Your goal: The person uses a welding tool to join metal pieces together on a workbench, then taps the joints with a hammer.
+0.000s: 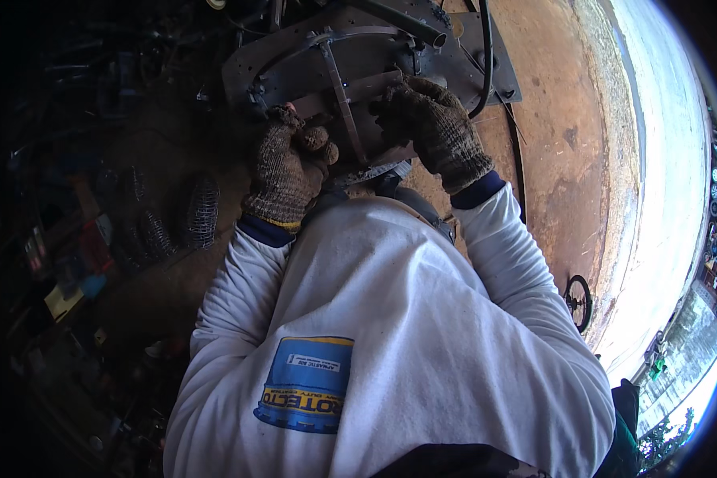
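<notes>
Both my hands wear dirty brown knit gloves. A thin flat metal strip [366,86] runs between them over a dark metal plate [486,49]. My left hand [288,169] is closed at the strip's left end, with a small reddish bit showing at its fingertips. Its inner fingers are curled. At the strip's other end, my right hand [436,131] pinches it between thumb and fingers, partly hidden by the glove. A narrow metal bar [338,84] crosses between my hands, joining a curved rod [366,32] fixed on the plate.
A pipe [410,25] and a black cable [487,60] lie over the plate's far side. Coil springs [205,211] stand on the dark floor at left. At right, a thin rod [520,167] and a round spoked ring [579,303] lie on brown ground.
</notes>
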Motion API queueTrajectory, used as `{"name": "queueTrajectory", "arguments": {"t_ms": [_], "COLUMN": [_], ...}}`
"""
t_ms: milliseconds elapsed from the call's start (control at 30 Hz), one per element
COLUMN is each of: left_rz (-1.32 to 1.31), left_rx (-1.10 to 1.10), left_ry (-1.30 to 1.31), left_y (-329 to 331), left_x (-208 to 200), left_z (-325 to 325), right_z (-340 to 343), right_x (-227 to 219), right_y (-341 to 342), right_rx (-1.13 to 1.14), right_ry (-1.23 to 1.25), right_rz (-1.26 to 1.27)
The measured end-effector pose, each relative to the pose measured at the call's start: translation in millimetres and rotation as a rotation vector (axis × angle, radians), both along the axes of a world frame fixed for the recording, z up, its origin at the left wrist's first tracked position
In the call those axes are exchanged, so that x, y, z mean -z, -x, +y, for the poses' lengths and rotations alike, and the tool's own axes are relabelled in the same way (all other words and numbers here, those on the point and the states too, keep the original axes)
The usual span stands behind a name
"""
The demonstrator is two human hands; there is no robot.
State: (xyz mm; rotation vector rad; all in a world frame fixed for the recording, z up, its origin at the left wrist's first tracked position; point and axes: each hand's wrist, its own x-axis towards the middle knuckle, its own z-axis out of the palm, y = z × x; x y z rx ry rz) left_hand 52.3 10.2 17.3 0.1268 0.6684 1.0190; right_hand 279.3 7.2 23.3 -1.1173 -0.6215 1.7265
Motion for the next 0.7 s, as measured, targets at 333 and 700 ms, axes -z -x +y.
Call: {"name": "queueTrajectory", "arguments": {"t_ms": [333,700], "left_rz": [0.001,-0.036], "left_rx": [0.007,-0.013], "left_ry": [0.018,0.019], "left_y": [-1.7,0.8], "left_x": [-4.9,3.2], "left_z": [1.1,1.9], "right_z": [0.4,-15.4], "right_x": [-1.1,17.0], "right_y": [-0.5,-43.8], "right_rx": [0.001,0.129], "right_ry": [-0.025,0.049], "right_rz": [-0.015,0.045]}}
